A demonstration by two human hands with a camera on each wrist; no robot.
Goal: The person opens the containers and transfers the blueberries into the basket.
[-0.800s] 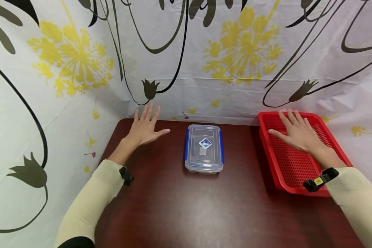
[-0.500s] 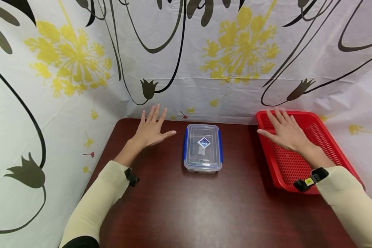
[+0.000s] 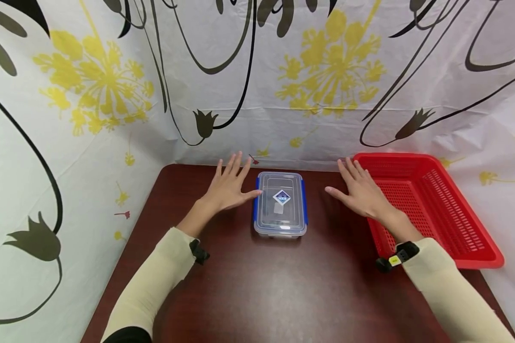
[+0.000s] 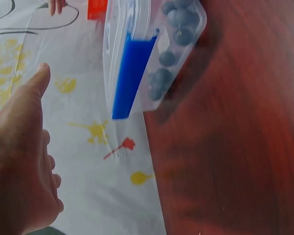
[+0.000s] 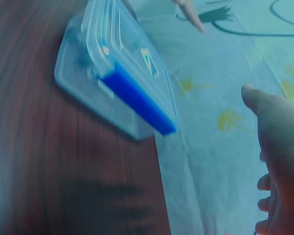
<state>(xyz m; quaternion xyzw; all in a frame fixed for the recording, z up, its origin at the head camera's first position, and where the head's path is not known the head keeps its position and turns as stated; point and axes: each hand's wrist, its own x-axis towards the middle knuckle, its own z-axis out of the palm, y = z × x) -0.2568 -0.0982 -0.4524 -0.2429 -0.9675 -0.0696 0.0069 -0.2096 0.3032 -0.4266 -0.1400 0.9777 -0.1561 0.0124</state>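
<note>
Head view, change?
Left hand and right hand are closer in now, 1 each side of the lidded box on the table; right's off the middle of the red basket. So: box flanked, ungripped. Fingers straight, spread.
Left wrist?
Thumb out, clear of box; balls inside.
Right wrist?
Blurry; thumb extended, nothing held.

1. The left hand has moved from near the far left corner of the surface to beside the box.
2. The right hand has shifted from over the basket to its left edge.
</note>
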